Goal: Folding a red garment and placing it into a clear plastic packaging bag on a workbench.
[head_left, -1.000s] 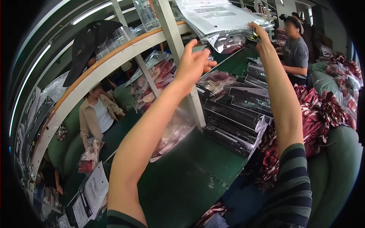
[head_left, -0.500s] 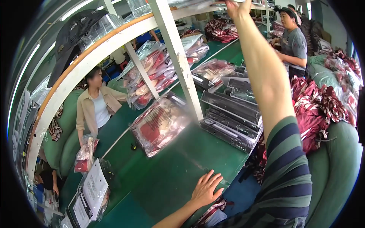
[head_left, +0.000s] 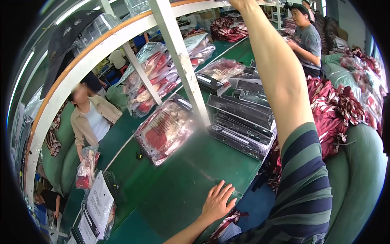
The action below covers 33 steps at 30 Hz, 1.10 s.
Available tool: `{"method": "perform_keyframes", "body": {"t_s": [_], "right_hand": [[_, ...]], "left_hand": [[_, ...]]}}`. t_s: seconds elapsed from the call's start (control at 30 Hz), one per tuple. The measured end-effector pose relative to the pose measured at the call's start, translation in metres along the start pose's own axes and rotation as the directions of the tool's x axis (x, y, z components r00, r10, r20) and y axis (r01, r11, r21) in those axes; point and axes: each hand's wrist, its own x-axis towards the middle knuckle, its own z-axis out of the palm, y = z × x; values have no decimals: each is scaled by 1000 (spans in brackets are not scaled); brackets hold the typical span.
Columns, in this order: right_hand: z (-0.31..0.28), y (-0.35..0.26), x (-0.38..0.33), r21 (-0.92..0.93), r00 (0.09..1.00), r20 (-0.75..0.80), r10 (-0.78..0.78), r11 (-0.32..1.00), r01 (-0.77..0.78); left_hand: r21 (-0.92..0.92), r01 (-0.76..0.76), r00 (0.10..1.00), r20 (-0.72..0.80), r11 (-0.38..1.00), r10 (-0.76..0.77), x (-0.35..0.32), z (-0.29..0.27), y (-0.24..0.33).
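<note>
My left hand (head_left: pixel 218 204) rests open with spread fingers on the near right edge of the green table (head_left: pixel 174 183), holding nothing. My right arm, in a striped sleeve, stretches up to the overhead shelf (head_left: pixel 134 26). Only the lower part of my right hand (head_left: pixel 242 3) shows at the top edge of the picture; its fingers are cut off, so any hold is hidden. Beyond my left hand lies a clear bag of red and cream clothing (head_left: pixel 164 130). Right of the white post (head_left: pixel 180 61) are stacked black-and-clear flat packages (head_left: pixel 241 122).
Bagged garments (head_left: pixel 144 81) heap up at the table's far side. A person in a beige shirt (head_left: pixel 91 118) stands left, with a bagged item (head_left: pixel 87 166) by one hand; another in grey (head_left: pixel 306 44) stands far right. Maroon fabric (head_left: pixel 331 114) lies piled right. A black cap (head_left: pixel 67 44) hangs from the shelf.
The view has shifted a little, moving the scene leftward. Less of my right hand shows at the top. The person in beige has drawn an arm back from the bagged pile. My left hand stays put.
</note>
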Motion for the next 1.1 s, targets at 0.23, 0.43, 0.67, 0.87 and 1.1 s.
{"method": "perform_keyframes", "body": {"t_s": [0.23, 0.43, 0.67, 0.87, 1.1], "right_hand": [[80, -11, 26, 518, 965, -71, -252, 818, 252], [106, 29, -45, 222, 921, -132, -367, 895, 388], [100, -39, 61, 40, 957, 60, -285, 958, 283], [59, -21, 45, 75, 979, 119, -166, 985, 158], [123, 14, -34, -342, 913, -405, 51, 917, -203]], "left_hand": [[-17, -22, 1000, -9, 1000, 22, 1, 8, 2], [-4, 47, 999, -8, 999, -47, -8, 0, -6], [-8, -14, 1000, -23, 1000, 14, -1, 3, 3], [-26, -7, 1000, 15, 1000, 8, -5, 4, 4], [-2, 56, 998, 15, 998, -56, 1, -2, -5]]}}
